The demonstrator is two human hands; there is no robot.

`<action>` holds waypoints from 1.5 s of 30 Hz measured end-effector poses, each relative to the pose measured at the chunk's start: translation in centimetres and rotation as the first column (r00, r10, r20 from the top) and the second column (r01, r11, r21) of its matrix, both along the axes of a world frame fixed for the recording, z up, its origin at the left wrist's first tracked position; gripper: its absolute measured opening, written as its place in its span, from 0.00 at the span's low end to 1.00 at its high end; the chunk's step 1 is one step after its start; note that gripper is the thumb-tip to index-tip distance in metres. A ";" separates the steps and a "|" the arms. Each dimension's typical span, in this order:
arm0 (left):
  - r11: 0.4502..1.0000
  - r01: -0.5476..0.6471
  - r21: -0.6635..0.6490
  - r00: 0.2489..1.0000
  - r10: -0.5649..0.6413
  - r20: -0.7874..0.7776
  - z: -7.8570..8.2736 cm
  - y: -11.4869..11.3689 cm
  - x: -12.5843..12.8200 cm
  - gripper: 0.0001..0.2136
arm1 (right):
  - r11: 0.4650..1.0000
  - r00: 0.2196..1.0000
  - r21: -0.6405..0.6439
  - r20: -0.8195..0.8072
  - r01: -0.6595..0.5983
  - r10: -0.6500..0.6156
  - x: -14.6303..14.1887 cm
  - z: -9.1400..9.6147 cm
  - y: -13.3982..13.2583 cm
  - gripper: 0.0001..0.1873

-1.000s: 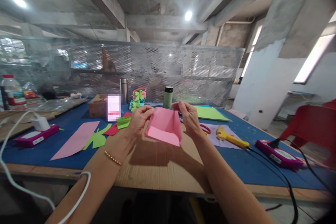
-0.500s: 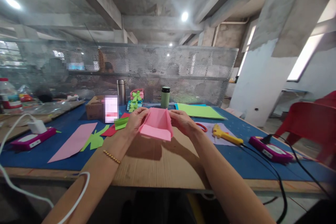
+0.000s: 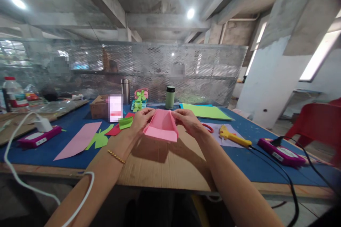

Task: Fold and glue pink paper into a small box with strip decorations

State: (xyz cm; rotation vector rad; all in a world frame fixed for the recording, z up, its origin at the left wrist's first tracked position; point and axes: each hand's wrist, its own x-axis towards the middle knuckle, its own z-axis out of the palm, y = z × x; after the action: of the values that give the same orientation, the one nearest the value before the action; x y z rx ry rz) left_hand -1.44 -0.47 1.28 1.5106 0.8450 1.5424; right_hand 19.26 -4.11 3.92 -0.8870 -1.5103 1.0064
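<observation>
A folded pink paper box point(image 3: 161, 124) with raised sides is held above a sheet of brown cardboard point(image 3: 165, 170). My left hand point(image 3: 141, 122) pinches its left side near the far corner, thumb on the wall. On the opposite side my right hand point(image 3: 188, 120) grips the right wall between thumb and fingers. The flap facing me slopes outward and down. Its underside is hidden, and a shadow falls on the cardboard below. Left of my left hand lie green cut paper point(image 3: 99, 137), a pink paper sheet point(image 3: 78, 140) and red paper point(image 3: 114, 130).
To the right, a yellow glue gun point(image 3: 234, 137) with a black cord rests on pale paper, beside red scissor handles point(image 3: 207, 127). Purple power strips point(image 3: 281, 151) sit at both sides. Behind stand a green bottle point(image 3: 170, 98), a steel flask point(image 3: 125, 91) and a cardboard box point(image 3: 99, 107).
The camera view has shifted slightly, so the scene sits a little farther right. The pink paper box is tipped slightly flatter, its near flap appearing narrower. Both hands keep their hold.
</observation>
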 end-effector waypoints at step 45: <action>0.823 -0.105 0.559 0.891 0.327 -0.314 1.4 -4.3 1.0 0.06 | 0.616 0.752 0.787 0.386 0.035 -0.535 -1.9 1.0 -2.7 0.06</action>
State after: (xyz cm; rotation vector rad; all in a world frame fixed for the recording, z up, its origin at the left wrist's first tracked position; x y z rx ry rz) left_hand -0.43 -4.80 2.66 2.2598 0.8861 1.7616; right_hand 17.38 -6.85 4.94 -0.8221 -1.9729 -0.2560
